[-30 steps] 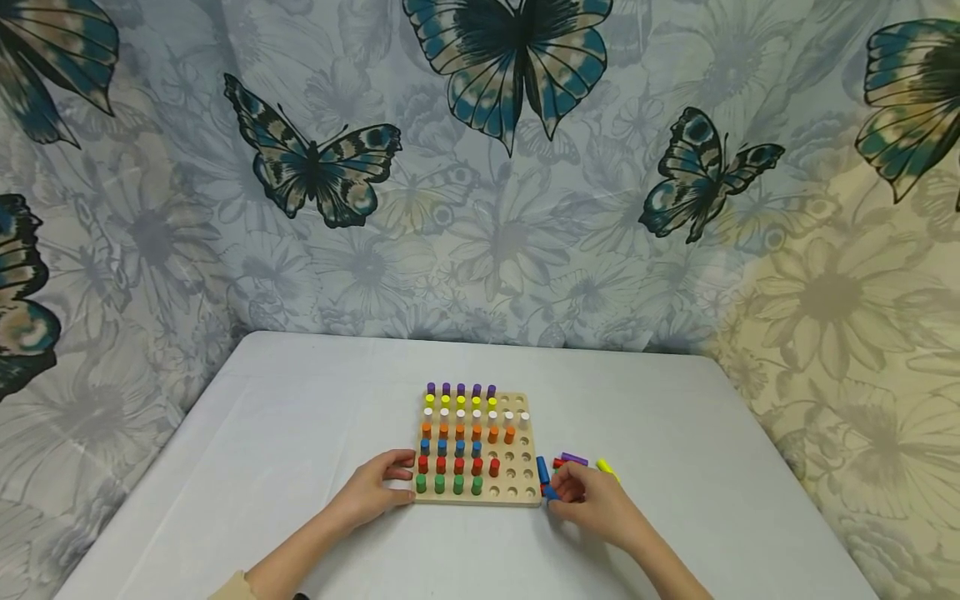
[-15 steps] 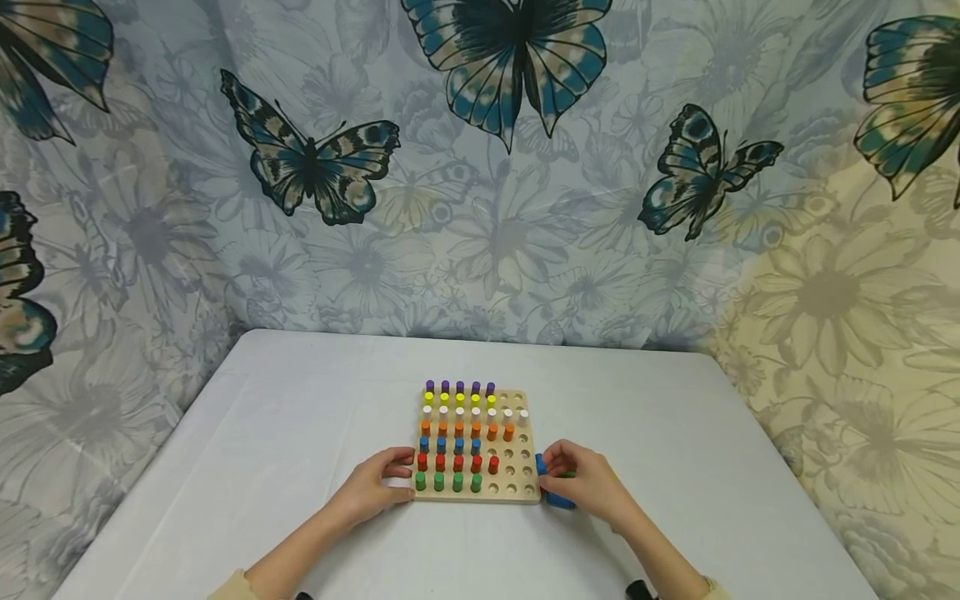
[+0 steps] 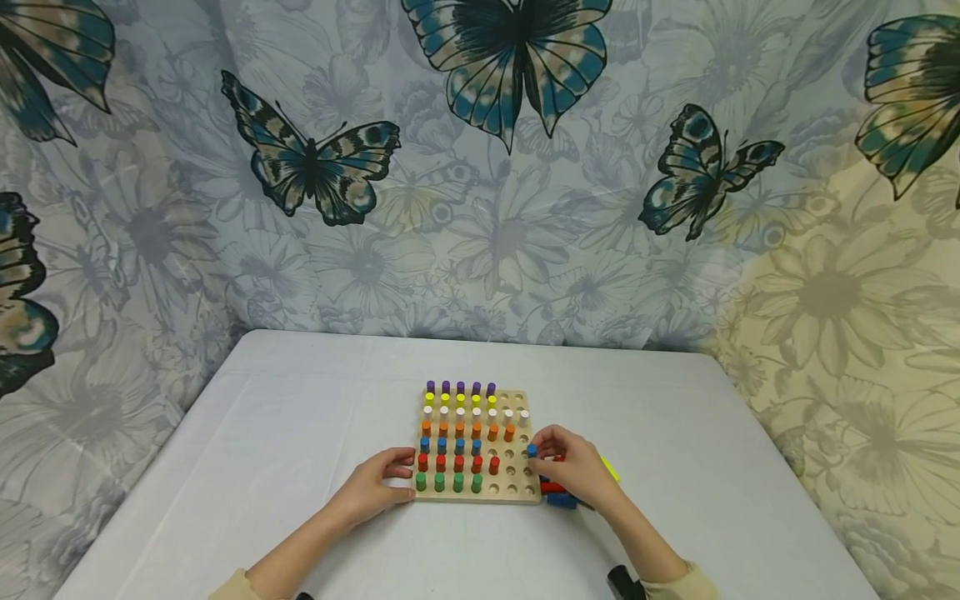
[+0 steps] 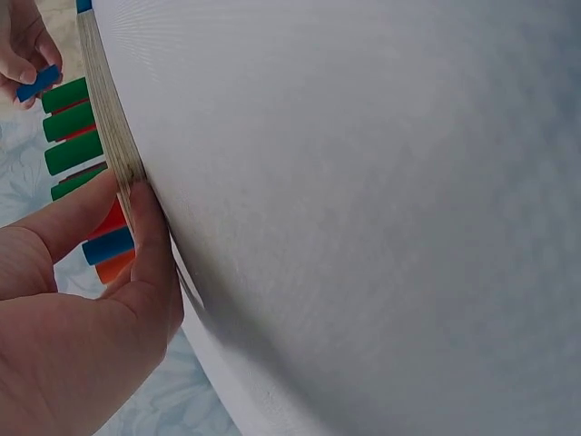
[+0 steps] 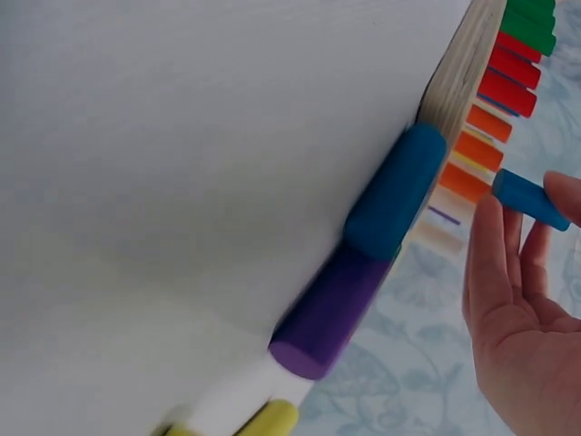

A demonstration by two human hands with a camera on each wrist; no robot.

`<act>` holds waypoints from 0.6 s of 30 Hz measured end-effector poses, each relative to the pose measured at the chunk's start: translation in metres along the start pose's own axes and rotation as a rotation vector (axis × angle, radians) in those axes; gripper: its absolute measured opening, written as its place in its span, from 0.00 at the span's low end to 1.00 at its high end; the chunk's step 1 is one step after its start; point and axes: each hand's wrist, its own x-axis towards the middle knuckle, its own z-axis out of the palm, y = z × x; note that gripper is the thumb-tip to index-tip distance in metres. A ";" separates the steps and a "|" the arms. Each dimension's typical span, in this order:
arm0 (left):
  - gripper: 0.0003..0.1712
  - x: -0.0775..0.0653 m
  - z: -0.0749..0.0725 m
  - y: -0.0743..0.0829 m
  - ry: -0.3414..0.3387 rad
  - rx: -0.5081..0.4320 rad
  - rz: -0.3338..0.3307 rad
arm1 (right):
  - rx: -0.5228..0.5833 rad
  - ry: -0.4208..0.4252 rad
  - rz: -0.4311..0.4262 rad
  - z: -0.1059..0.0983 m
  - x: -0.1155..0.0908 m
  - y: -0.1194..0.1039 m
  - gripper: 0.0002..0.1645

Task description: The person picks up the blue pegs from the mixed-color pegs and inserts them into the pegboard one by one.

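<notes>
from the head view, the left hand (image 3: 377, 482) rests its fingers and thumb, set apart, against the left edge of the wooden board (image 3: 480, 502) on the white desk (image 3: 360, 375). across from it the right hand (image 3: 576, 462) pinches a blue peg (image 3: 532, 451) near the right end of the row of blue pegs (image 3: 459, 447). whether the peg is squarely over a hole, i can't tell from here. i'd look down on that hole and centre the peg before pressing. loose pegs lie beside the board, a red peg (image 3: 553, 488) close in and a yellow peg (image 3: 610, 469) farther out, so the wrist had best stay high.

from the left wrist, the left hand touches the board's edge; steady, light pressure there should stop it sliding.

from the right wrist, the pinched peg leans much like the orange pegs (image 5: 479, 152), so it seems near upright. fingertips sit close to its lower end; sliding the grip upward would probably help it seat. a purple peg (image 5: 331, 309) lies in the foreground.
</notes>
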 end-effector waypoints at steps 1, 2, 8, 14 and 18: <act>0.36 0.000 0.000 0.000 0.001 0.000 0.000 | 0.005 0.001 0.000 0.001 0.001 0.000 0.13; 0.36 0.000 0.000 0.000 0.001 0.002 0.001 | 0.011 0.002 -0.002 0.002 0.002 0.000 0.13; 0.36 0.000 0.001 -0.002 0.002 0.011 -0.004 | 0.020 0.003 0.025 0.007 0.007 -0.002 0.13; 0.36 0.002 0.001 -0.002 -0.004 0.020 -0.006 | 0.052 -0.003 0.027 0.010 0.012 -0.003 0.14; 0.36 0.004 0.001 -0.003 -0.007 0.024 -0.004 | 0.067 -0.010 0.023 0.013 0.015 -0.002 0.14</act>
